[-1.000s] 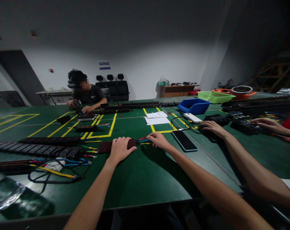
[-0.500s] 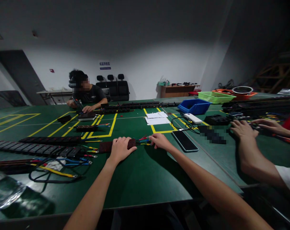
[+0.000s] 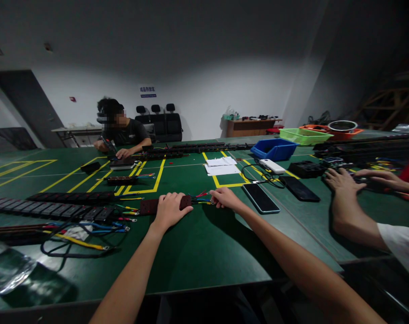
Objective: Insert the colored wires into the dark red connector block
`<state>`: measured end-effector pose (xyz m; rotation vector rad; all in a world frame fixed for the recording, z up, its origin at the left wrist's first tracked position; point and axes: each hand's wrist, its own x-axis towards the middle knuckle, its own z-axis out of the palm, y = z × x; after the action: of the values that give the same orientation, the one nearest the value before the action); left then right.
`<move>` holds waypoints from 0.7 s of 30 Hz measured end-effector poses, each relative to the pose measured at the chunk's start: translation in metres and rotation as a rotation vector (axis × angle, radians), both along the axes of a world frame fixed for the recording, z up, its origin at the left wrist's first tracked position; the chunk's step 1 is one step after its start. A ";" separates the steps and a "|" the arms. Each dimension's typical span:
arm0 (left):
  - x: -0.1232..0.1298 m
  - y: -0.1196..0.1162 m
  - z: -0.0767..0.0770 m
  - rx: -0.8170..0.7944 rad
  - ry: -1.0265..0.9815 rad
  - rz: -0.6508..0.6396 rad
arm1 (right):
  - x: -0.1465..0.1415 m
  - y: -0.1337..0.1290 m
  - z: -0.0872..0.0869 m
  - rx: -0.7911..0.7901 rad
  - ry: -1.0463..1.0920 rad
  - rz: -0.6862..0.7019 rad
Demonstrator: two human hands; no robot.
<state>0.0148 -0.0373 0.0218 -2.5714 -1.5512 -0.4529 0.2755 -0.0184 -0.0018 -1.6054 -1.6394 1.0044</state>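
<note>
My left hand (image 3: 170, 208) lies over a dark red oblong block (image 3: 149, 207), fingers over its far edge and thumb along the near side. Colored wires (image 3: 200, 198) in red, blue, green and yellow come out of the block's right end. At their tips, my right hand (image 3: 224, 198) is closed in a pinch on the wire ends, some of which carry metal ring terminals. The fingers partly hide which wire is held. More wires with ring terminals (image 3: 133, 213) stick out to the left of the block.
Black socket-like strips (image 3: 52, 209) and a cable loop (image 3: 79, 256) lie left. A phone (image 3: 261, 198), a second dark phone (image 3: 299, 188), papers (image 3: 222, 165) and a blue bin (image 3: 274, 148) are to the right. Co-workers' hands work at right (image 3: 344, 182) and across the table (image 3: 125, 153).
My right hand has shifted very slightly at the wire ends, its fingers curling a little differently. My left hand stays on the block. The right co-worker's forearm has moved slightly.
</note>
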 end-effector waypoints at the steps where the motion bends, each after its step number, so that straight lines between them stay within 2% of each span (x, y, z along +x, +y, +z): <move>1: 0.000 0.000 0.000 -0.001 0.000 0.001 | 0.000 0.000 0.000 0.006 -0.004 0.000; 7: 0.000 0.000 0.000 0.009 0.001 -0.003 | -0.004 -0.006 0.005 0.082 -0.037 -0.051; 13: 0.000 0.000 0.000 -0.004 0.011 0.005 | -0.007 -0.011 0.013 0.206 0.062 -0.002; 15: 0.000 0.000 -0.001 0.002 0.005 -0.002 | -0.006 -0.010 0.013 0.214 0.009 -0.009; 19: 0.000 0.000 -0.001 0.010 -0.003 0.000 | -0.004 -0.007 0.008 0.285 -0.227 -0.083; 21: 0.000 0.000 -0.001 0.009 -0.001 0.001 | -0.005 -0.006 0.005 0.280 -0.240 -0.089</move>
<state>0.0147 -0.0376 0.0210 -2.5638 -1.5471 -0.4602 0.2701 -0.0244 0.0037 -1.6363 -1.7589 0.5247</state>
